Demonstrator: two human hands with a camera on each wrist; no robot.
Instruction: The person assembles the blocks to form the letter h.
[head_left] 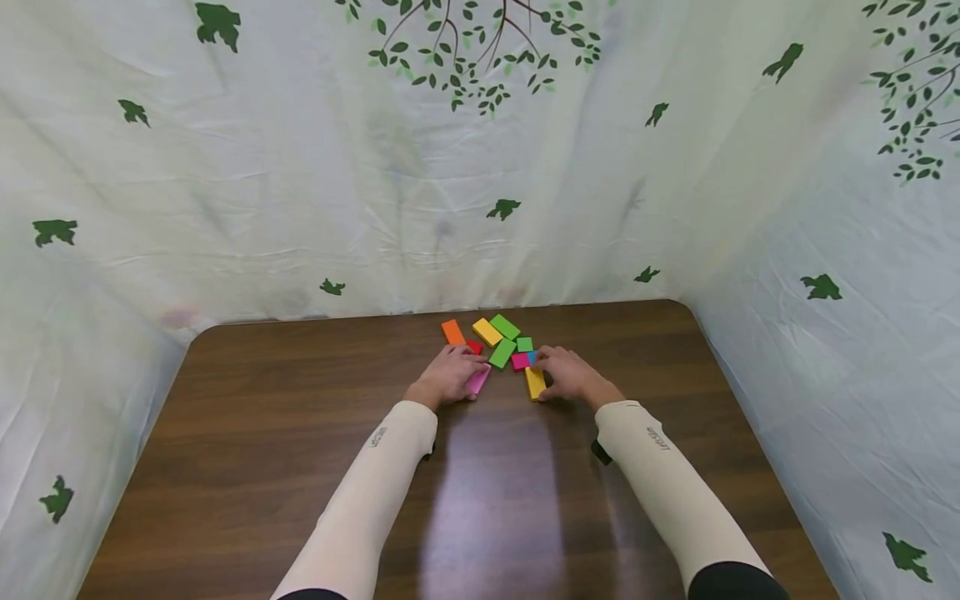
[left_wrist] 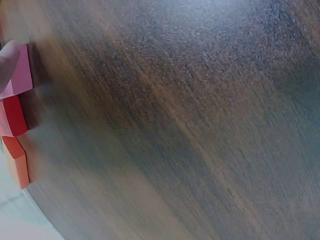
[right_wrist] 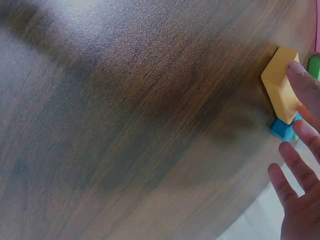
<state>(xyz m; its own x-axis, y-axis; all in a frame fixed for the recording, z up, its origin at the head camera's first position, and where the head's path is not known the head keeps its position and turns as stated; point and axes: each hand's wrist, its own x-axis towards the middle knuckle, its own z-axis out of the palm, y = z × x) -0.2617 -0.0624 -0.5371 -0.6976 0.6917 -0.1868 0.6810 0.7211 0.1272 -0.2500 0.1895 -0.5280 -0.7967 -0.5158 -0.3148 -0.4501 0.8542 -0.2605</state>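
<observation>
Blocks [head_left: 502, 353] of many colors lie in a loose bunch near the far edge of the big brown table [head_left: 300, 467], and we count ten that show. We think the moving is only partly done: most blocks sit close together, but they point different ways, some bare gaps show between them, and both hands are at the blocks. We see no tower. The left hand [head_left: 452, 373] is at the pink block [head_left: 477, 380] with its thumb touching it, but we cannot tell if its fingers are pinching or just resting there. The right hand [head_left: 567, 374] has its fingers spread apart, and its thumb is against the near yellow block [head_left: 536, 383]. Farther off we see the other long ones: the orange block [head_left: 453, 332], the far yellow block [head_left: 487, 332] and two long green blocks [head_left: 505, 326]. Of the smaller ones, we see a hot pink block [head_left: 520, 362] beside the blue block [head_left: 533, 357], and a little green block [head_left: 524, 344] just past them. Fingers hide part of the red block [head_left: 474, 346] and the blue one, so we cannot tell their whole shapes. The left wrist view cuts off nearly all of its hand, and the right wrist view leaves out most of the bunch.
</observation>
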